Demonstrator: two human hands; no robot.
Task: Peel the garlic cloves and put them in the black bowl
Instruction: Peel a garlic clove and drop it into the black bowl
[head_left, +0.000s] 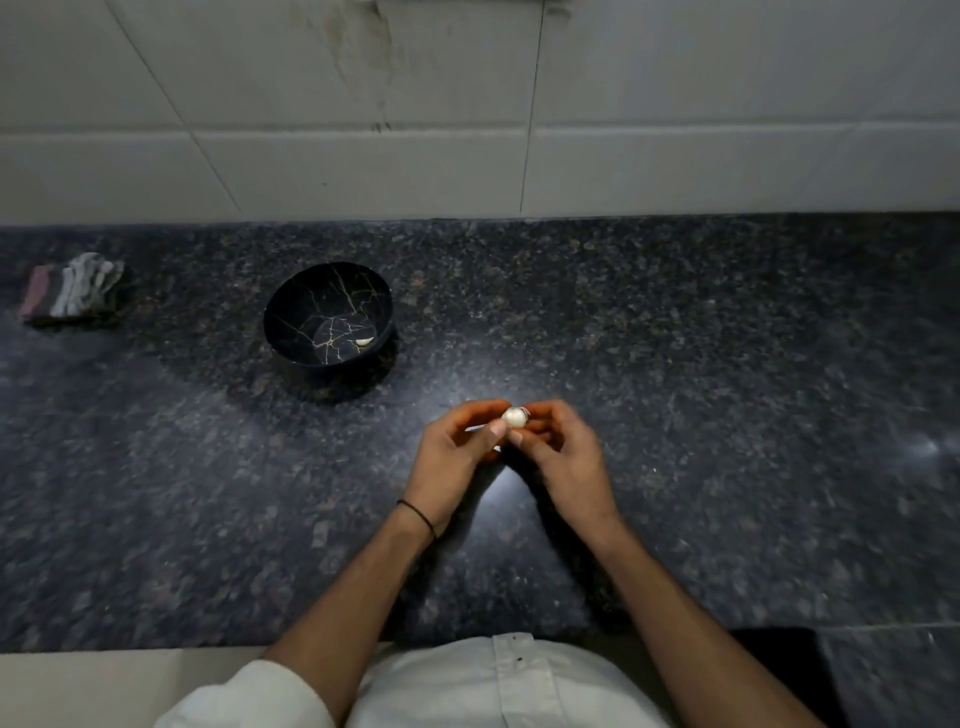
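A white garlic clove (514, 417) is pinched between the fingertips of both hands just above the dark granite counter. My left hand (457, 457) grips it from the left, my right hand (561, 452) from the right. The black bowl (291, 306) with gold vein lines stands on the counter up and to the left of my hands. One peeled clove (364, 342) lies at the bottom of the bowl, toward its right side.
A folded striped cloth (72, 288) lies at the far left of the counter (727, 364). A white tiled wall (467, 130) rises behind the counter. The counter's front edge runs just before my white shirt.
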